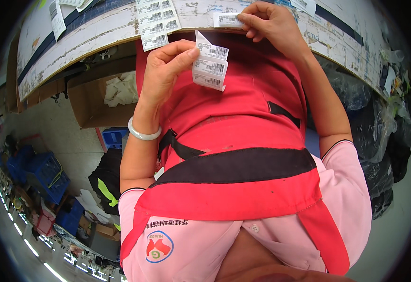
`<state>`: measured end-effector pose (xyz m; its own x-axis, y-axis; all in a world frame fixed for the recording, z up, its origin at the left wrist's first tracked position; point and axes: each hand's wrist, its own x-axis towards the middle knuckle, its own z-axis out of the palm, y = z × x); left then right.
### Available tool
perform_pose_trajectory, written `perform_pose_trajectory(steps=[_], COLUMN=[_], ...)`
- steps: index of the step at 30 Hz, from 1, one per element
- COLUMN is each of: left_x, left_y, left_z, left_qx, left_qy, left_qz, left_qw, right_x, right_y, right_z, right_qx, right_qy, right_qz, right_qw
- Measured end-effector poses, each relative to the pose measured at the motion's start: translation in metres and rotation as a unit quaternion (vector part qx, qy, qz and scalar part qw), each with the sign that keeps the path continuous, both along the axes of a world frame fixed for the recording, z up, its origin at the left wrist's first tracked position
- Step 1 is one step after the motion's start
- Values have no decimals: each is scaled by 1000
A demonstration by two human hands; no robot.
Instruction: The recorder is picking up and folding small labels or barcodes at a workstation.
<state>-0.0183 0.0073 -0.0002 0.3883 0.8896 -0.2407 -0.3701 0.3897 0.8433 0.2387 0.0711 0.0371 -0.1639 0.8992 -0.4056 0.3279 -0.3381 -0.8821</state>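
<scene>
A short strip of white barcode labels [210,68] hangs from my left hand [170,66], pinched between thumb and fingers in front of the red apron. Its top corner is folded over. At the table's near edge, my right hand [276,26] pinches the right end of a single barcode label [225,19], which lies on or just above the tabletop; I cannot tell which. Left of it, a larger sheet of barcode labels [157,21] lies on the table, its lower end hanging over the edge.
The worn white table [88,40] curves across the top. Another label strip [56,19] lies at its left. Under the table stands a cardboard box [85,105] with crumpled paper. Blue crates [48,171] stand on the floor at left; plastic-wrapped bundles [375,136] sit at right.
</scene>
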Motion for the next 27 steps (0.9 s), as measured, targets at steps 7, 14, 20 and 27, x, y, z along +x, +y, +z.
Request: perform_pose_trajectory(steps=[7, 14, 20, 27], left_x=[0, 2, 2, 3], left_y=[-1, -2, -1, -1], left_z=[-3, -4, -5, -6], left_qx=[4, 2, -15, -15], left_qy=[7, 11, -4, -5], left_qz=[-5, -6, -6, -2], left_qw=[1000, 1000, 1000, 1000], right_x=[2, 3, 1, -2], right_y=[4, 5, 5, 6], right_z=[-4, -5, -4, 1], right_qx=[-8, -5, -4, 4], right_qy=[12, 21, 15, -17], right_qz=[6, 15, 15, 31], right_qw=[1000, 1000, 1000, 999])
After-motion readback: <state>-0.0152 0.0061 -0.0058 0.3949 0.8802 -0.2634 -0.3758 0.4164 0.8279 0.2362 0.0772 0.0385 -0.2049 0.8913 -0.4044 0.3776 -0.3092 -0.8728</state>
